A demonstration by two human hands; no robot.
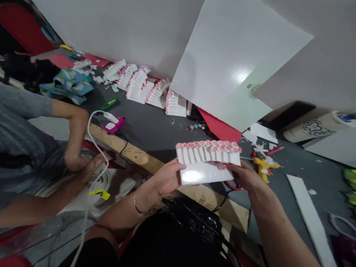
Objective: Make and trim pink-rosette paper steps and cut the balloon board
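A white foam board (204, 173) carries a row of several small white paper rolls with pink-red tips (208, 150) along its top edge. My left hand (167, 178) grips the board's left end, fingers curled round it. My right hand (244, 176) holds the right end from below, thumb near a loose pink-tipped roll. I hold the board just above the table's wooden front edge (144, 157).
Several finished boards of the same kind (139, 83) lie at the back of the grey table. A yellow glue gun (264, 167), pink glue gun (114, 124), white sheets (233, 59) and red paper (219, 128) are nearby. Another person's arms (72, 148) work at left.
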